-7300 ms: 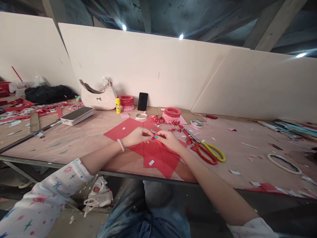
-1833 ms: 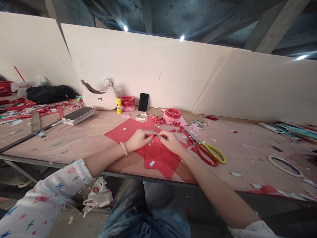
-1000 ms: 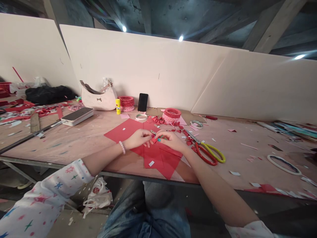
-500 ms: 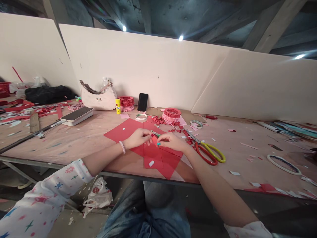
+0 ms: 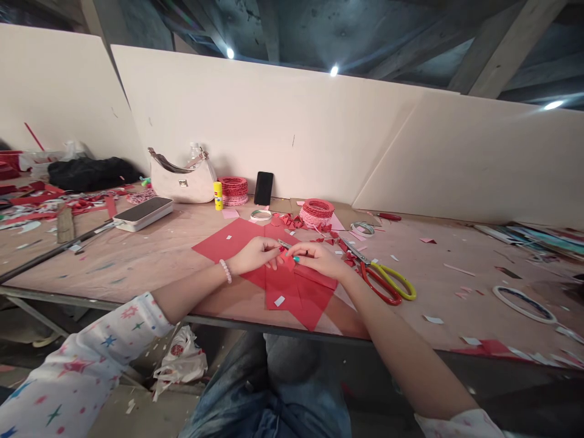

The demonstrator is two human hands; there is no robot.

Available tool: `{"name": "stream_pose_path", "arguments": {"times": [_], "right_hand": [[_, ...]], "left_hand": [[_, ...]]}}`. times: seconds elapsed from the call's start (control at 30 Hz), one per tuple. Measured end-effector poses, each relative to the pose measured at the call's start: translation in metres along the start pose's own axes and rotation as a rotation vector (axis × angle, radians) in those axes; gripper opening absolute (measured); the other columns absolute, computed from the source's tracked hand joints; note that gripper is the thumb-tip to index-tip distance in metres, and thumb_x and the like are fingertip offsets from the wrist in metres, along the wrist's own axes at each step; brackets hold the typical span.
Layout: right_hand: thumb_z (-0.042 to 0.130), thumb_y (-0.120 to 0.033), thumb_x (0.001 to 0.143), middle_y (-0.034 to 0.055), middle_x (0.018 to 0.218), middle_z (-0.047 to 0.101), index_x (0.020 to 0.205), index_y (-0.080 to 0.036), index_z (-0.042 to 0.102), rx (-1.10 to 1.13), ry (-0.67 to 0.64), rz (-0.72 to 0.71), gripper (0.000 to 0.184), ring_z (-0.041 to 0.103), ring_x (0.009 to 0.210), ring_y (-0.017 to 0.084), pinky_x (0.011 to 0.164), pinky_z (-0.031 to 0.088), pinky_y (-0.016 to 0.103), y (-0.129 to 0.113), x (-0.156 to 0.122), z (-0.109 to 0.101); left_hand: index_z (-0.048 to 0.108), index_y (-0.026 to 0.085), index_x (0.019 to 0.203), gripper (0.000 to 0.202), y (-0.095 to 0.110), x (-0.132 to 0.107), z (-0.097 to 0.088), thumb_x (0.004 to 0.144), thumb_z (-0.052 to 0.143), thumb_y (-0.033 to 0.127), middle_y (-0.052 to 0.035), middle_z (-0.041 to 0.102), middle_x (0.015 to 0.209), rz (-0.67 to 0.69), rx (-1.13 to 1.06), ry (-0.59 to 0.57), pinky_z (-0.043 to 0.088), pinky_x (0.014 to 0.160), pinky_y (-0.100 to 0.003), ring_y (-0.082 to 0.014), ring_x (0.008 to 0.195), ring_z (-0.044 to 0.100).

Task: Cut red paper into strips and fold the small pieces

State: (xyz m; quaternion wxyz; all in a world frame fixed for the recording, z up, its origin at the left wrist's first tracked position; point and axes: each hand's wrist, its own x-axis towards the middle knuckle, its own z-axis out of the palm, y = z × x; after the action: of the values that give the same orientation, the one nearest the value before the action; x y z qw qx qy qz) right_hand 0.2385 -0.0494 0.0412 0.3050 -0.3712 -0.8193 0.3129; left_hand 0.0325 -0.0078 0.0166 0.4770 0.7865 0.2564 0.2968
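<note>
Between the hands sits a small red paper scrap.

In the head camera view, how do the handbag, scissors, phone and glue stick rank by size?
Handbag and scissors look alike, but the scissors lie nearer the camera, so unsure.
Then phone.
Then glue stick.

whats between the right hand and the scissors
Small red paper scraps lie there in the head view, between the right hand and the scissors.

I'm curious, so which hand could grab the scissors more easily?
The right hand, I think: the red-and-yellow scissors lie on its side, close by, while the left hand is farther away.
</note>
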Motion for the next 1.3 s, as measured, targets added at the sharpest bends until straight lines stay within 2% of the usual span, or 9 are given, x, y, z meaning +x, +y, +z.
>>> {"name": "stream_pose_path", "arguments": {"times": [0.13,0.33,0.53,0.8,1.1,1.3], "right_hand": [[0.053,-0.026,0.079,0.0038,0.094,0.065,0.088,-0.021,0.063,-0.019,-0.004,-0.007,0.014,0.059,0.089,0.018,0.079,0.045,0.032,0.003,0.001,0.0],[0.056,-0.027,0.075,0.0035,0.089,0.061,0.084,-0.019,0.058,0.049,0.176,0.064,0.011,0.058,0.082,0.017,0.075,0.046,0.032,0.009,0.003,0.007],[0.06,-0.03,0.073,0.0026,0.083,0.06,0.084,-0.018,0.059,0.121,0.227,0.112,0.016,0.057,0.075,0.014,0.071,0.046,0.03,0.01,0.005,0.011],[0.063,-0.033,0.07,0.0009,0.077,0.059,0.08,-0.018,0.057,0.134,0.222,0.104,0.019,0.056,0.072,0.014,0.068,0.046,0.03,0.016,0.008,0.012],[0.061,-0.029,0.07,-0.0001,0.076,0.057,0.077,-0.018,0.056,0.16,0.224,0.091,0.013,0.054,0.071,0.013,0.068,0.045,0.029,0.016,0.008,0.015],[0.058,-0.028,0.072,-0.0003,0.077,0.057,0.079,-0.018,0.057,0.111,0.218,0.077,0.012,0.054,0.072,0.013,0.068,0.043,0.028,0.015,0.009,0.016]], "left_hand": [[0.062,0.011,0.083,0.035,0.004,0.0,0.001,0.086,0.047,0.043,-0.0059,0.066,0.072,-0.044,-0.055,-0.011,0.049,0.054,-0.02,-0.0108,0.057,0.061],[0.062,0.012,0.094,0.028,0.006,0.0,0.004,0.083,0.054,0.037,-0.0071,0.068,0.079,-0.074,-0.116,-0.045,0.05,0.054,-0.02,-0.0124,0.061,0.065],[0.062,0.013,0.097,0.023,0.009,-0.003,0.004,0.086,0.048,0.028,-0.0095,0.068,0.094,-0.056,-0.098,-0.131,0.051,0.059,-0.021,-0.0154,0.076,0.066],[0.062,0.014,0.098,0.024,0.012,-0.004,0.005,0.085,0.044,0.024,-0.0061,0.068,0.08,-0.067,-0.061,-0.15,0.052,0.062,-0.021,-0.016,0.078,0.066],[0.063,0.014,0.095,0.027,0.01,-0.003,0.006,0.087,0.047,0.034,-0.0077,0.068,0.089,-0.04,-0.04,-0.147,0.052,0.059,-0.021,-0.0158,0.076,0.067],[0.063,0.011,0.085,0.028,0.006,-0.002,0.009,0.086,0.048,0.035,-0.0068,0.069,0.078,0.018,-0.045,-0.049,0.052,0.066,-0.024,-0.0159,0.071,0.067]]}}
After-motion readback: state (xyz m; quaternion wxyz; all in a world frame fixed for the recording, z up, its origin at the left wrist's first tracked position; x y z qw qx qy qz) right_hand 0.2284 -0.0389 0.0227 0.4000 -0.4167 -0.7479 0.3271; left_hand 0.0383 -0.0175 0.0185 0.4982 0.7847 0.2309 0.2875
